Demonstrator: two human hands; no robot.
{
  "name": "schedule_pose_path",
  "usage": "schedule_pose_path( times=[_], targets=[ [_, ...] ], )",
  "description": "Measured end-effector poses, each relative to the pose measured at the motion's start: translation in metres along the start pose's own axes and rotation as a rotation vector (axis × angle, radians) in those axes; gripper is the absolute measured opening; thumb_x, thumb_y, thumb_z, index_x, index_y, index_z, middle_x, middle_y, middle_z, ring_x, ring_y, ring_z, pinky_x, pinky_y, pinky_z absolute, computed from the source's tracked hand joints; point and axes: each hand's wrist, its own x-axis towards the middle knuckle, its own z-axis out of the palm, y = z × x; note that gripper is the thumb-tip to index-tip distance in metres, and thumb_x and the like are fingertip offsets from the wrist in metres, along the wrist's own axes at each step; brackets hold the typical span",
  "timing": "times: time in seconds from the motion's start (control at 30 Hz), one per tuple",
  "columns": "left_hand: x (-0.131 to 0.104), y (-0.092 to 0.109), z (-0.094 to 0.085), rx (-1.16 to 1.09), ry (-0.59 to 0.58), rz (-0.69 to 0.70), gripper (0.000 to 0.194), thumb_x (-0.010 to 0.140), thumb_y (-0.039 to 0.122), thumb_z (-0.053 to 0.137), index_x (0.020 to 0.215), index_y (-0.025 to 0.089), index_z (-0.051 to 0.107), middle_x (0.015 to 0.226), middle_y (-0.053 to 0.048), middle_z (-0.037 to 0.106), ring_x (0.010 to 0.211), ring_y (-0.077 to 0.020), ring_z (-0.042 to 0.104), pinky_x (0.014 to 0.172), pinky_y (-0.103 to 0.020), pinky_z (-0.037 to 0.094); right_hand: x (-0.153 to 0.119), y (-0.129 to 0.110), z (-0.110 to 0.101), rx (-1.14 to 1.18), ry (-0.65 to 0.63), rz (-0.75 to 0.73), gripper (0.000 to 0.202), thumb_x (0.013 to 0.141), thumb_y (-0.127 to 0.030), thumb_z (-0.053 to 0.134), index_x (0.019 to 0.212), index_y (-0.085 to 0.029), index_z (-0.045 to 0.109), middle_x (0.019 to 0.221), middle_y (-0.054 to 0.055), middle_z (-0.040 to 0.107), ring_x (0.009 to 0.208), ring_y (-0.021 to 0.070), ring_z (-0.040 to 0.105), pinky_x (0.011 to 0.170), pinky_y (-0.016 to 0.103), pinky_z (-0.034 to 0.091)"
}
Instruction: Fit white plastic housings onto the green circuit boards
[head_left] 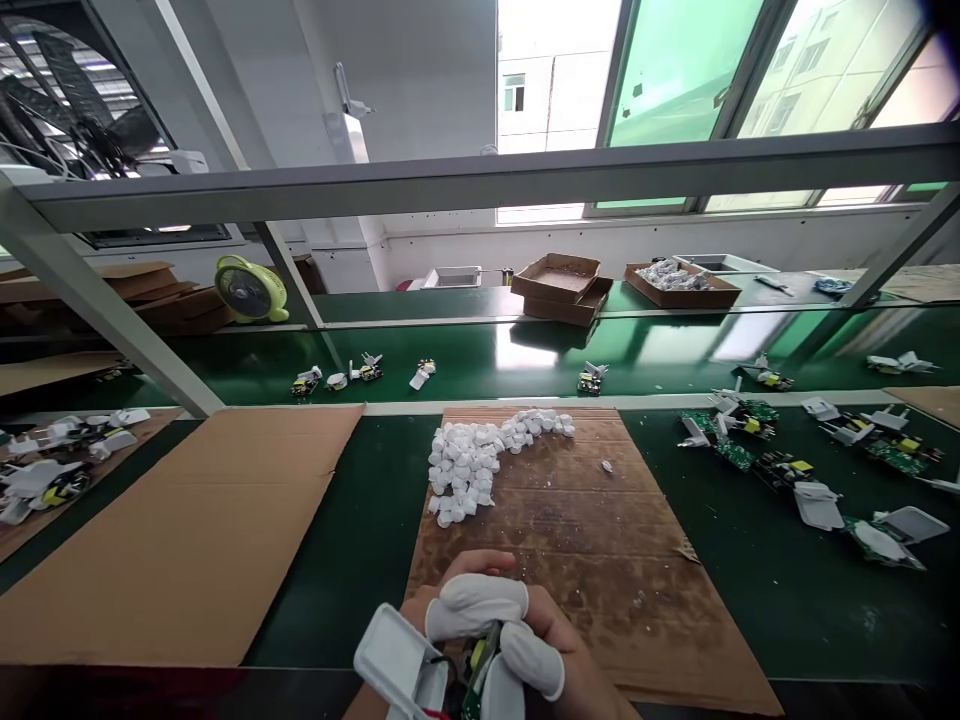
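At the near edge of the worktable I hold a green circuit board (475,680) with a yellow part on it and a white plastic housing (397,655) attached. A red wire shows low beside it. My left hand (431,600) is closed around the assembly from the left, mostly hidden behind the housing. White finger covers sit on fingers of my right hand (551,635), which is bent over the board and closed on it. Just beyond my hands, a heap of small white pieces (463,465) lies on a stained cardboard sheet (585,560).
Several board assemblies (817,505) lie on the green table to the right; more (45,470) rest at the far left. A bare cardboard sheet (195,530) covers the left side. Behind are a green conveyor (465,345), cardboard trays (562,278), a fan (251,290) and a metal crossbar (450,190).
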Motion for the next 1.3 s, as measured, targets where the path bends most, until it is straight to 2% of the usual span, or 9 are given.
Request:
schedule_pose_path(
  times=[0.13, 0.33, 0.47, 0.57, 0.7, 0.83, 1.1, 1.2, 1.3],
  targets=[
    [0.0, -0.004, 0.001, 0.038, 0.084, -0.062, 0.039, 0.089, 0.049, 0.055, 0.114, 0.02, 0.063, 0.115, -0.009, 0.065, 0.102, -0.0259, 0.063, 0.085, -0.043, 0.055, 0.002, 0.001, -0.009, -0.139, -0.024, -0.085, 0.06, 0.068, -0.048, 0.079, 0.12, -0.023, 0.064, 0.11, 0.009, 0.069, 0.1, 0.0278, 0.064, 0.092, 0.043, 0.046],
    [-0.005, -0.032, -0.01, 0.091, 0.245, -0.111, 0.056, 0.074, 0.065, 0.061, 0.103, 0.019, 0.072, 0.097, -0.013, 0.073, 0.109, -0.0354, 0.061, 0.095, -0.046, 0.051, 0.003, 0.015, -0.021, -0.281, 0.167, -0.208, 0.068, 0.068, -0.053, 0.078, 0.127, -0.024, 0.057, 0.109, 0.007, 0.069, 0.099, 0.0264, 0.063, 0.09, 0.038, 0.049],
    [-0.006, -0.045, -0.019, 0.134, 0.209, -0.154, 0.056, 0.062, 0.069, 0.069, 0.089, 0.021, 0.075, 0.092, -0.012, 0.074, 0.106, -0.0372, 0.063, 0.097, -0.047, 0.05, 0.0, 0.02, -0.017, -0.239, 0.222, -0.275, 0.062, 0.073, -0.05, 0.076, 0.128, -0.029, 0.056, 0.115, 0.007, 0.069, 0.105, 0.0271, 0.064, 0.095, 0.04, 0.047],
    [-0.004, -0.041, -0.009, 0.185, 0.256, -0.178, 0.062, 0.06, 0.072, 0.069, 0.097, 0.022, 0.074, 0.093, -0.011, 0.074, 0.106, -0.0359, 0.063, 0.098, -0.046, 0.049, -0.001, 0.023, -0.02, -0.297, 0.256, -0.321, 0.064, 0.073, -0.052, 0.075, 0.129, -0.028, 0.056, 0.117, 0.009, 0.068, 0.107, 0.0294, 0.063, 0.098, 0.042, 0.047],
    [0.001, -0.027, 0.013, 0.266, 0.417, -0.077, 0.077, 0.057, 0.073, 0.071, 0.115, 0.023, 0.065, 0.102, -0.011, 0.071, 0.115, -0.0378, 0.056, 0.1, -0.046, 0.048, 0.0, 0.027, -0.029, -0.387, 0.366, -0.313, 0.07, 0.069, -0.053, 0.078, 0.13, -0.024, 0.058, 0.116, 0.012, 0.068, 0.11, 0.0319, 0.061, 0.099, 0.044, 0.046],
    [0.012, -0.021, 0.011, 0.278, 0.324, 0.108, 0.084, 0.05, 0.066, 0.079, 0.118, 0.021, 0.061, 0.114, -0.011, 0.065, 0.116, -0.0393, 0.055, 0.097, -0.046, 0.05, 0.002, 0.027, -0.027, -0.326, 0.347, -0.293, 0.064, 0.069, -0.05, 0.079, 0.125, -0.024, 0.06, 0.114, 0.012, 0.069, 0.105, 0.0292, 0.064, 0.094, 0.041, 0.049],
    [0.035, -0.038, -0.035, 0.621, 0.374, 0.071, 0.027, 0.078, 0.043, 0.062, 0.093, 0.022, 0.069, 0.092, -0.008, 0.069, 0.087, -0.0274, 0.069, 0.079, -0.039, 0.059, 0.008, 0.028, -0.045, -0.246, 0.254, -0.121, 0.07, 0.062, -0.052, 0.082, 0.12, -0.019, 0.061, 0.113, 0.011, 0.068, 0.102, 0.0281, 0.064, 0.092, 0.039, 0.048],
    [0.022, -0.035, -0.047, 0.698, 0.377, 0.072, 0.021, 0.077, 0.034, 0.063, 0.093, 0.023, 0.071, 0.091, -0.007, 0.072, 0.086, -0.0263, 0.069, 0.076, -0.037, 0.059, 0.012, 0.022, -0.06, -0.523, 0.062, -0.022, 0.058, 0.069, -0.047, 0.075, 0.118, -0.019, 0.063, 0.109, 0.009, 0.068, 0.099, 0.028, 0.064, 0.09, 0.039, 0.048],
    [-0.009, -0.02, -0.066, 0.968, 0.309, 0.13, 0.03, 0.074, 0.024, 0.064, 0.103, 0.025, 0.072, 0.106, -0.009, 0.072, 0.103, -0.0289, 0.066, 0.088, -0.036, 0.055, 0.024, 0.01, -0.071, -1.183, 0.004, -0.043, 0.039, 0.078, -0.027, 0.063, 0.115, -0.018, 0.066, 0.103, 0.01, 0.07, 0.095, 0.0288, 0.063, 0.085, 0.04, 0.048]
  ],
)
